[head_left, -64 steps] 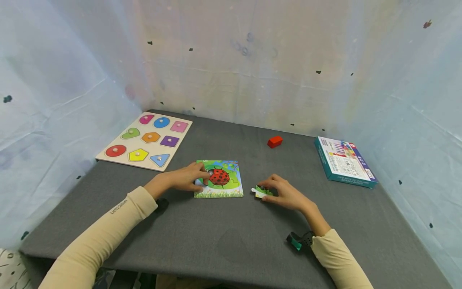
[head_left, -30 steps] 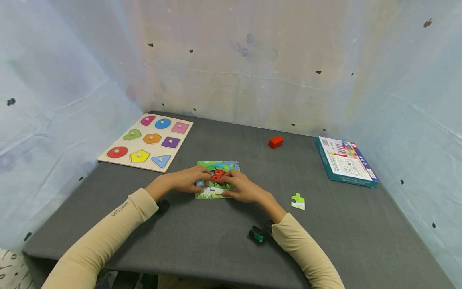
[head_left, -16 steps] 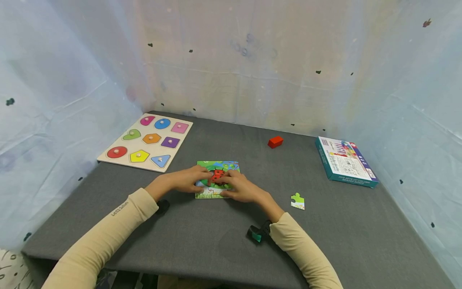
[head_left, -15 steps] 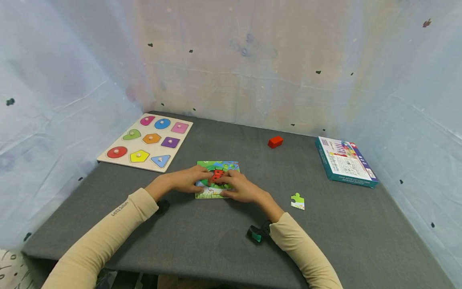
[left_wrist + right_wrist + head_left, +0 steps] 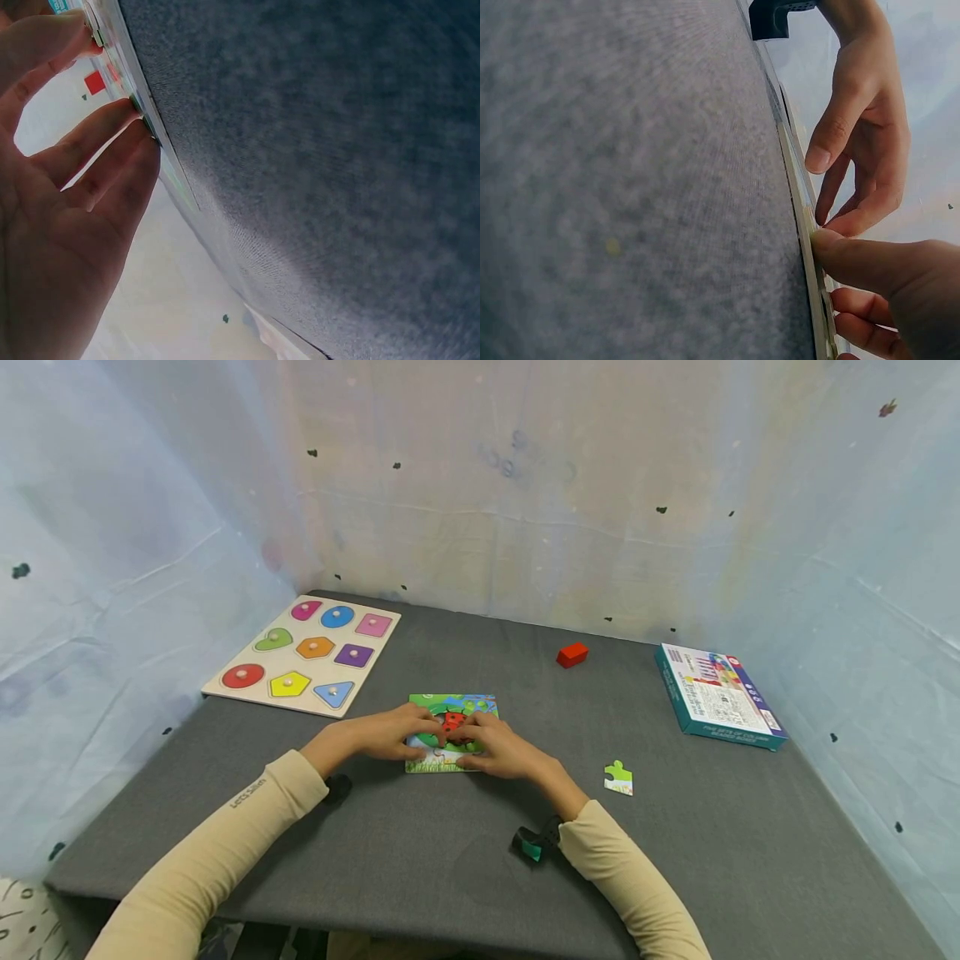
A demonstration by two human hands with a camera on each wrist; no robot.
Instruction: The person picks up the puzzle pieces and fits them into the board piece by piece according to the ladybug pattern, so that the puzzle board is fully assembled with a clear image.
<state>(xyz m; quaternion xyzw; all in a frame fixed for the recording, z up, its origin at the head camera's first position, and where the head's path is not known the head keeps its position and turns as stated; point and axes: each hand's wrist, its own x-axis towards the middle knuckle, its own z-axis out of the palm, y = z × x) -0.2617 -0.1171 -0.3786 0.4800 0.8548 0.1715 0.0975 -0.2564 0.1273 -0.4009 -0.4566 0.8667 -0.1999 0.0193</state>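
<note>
A ladybug jigsaw puzzle board (image 5: 420, 767) lies flat on the grey table in front of me. My left hand (image 5: 392, 732) rests on its left side, fingers spread and fingertips touching the picture. From the right, my right hand (image 5: 504, 750) pinches a jigsaw piece (image 5: 450, 758) with a pale lower part, down at the board's front middle. Both index fingers come together over the ladybug and cover part of it. The right wrist view shows the right thumb (image 5: 847, 255) at the board's edge. A loose green-and-white jigsaw piece (image 5: 621, 779) lies right of the board.
A wooden shape board (image 5: 360, 643) with colourful knobbed pieces lies at the back left. Behind the puzzle sits a red block (image 5: 572, 654). A teal-edged box (image 5: 716, 693) lies at the right, and a pale sheet (image 5: 480, 527) walls the table in behind.
My right hand has carried a jigsaw piece leftward onto the puzzle board, uncovering the loose piece on the table. Over the last half second its fingers shift only slightly. My left hand stays put.
</note>
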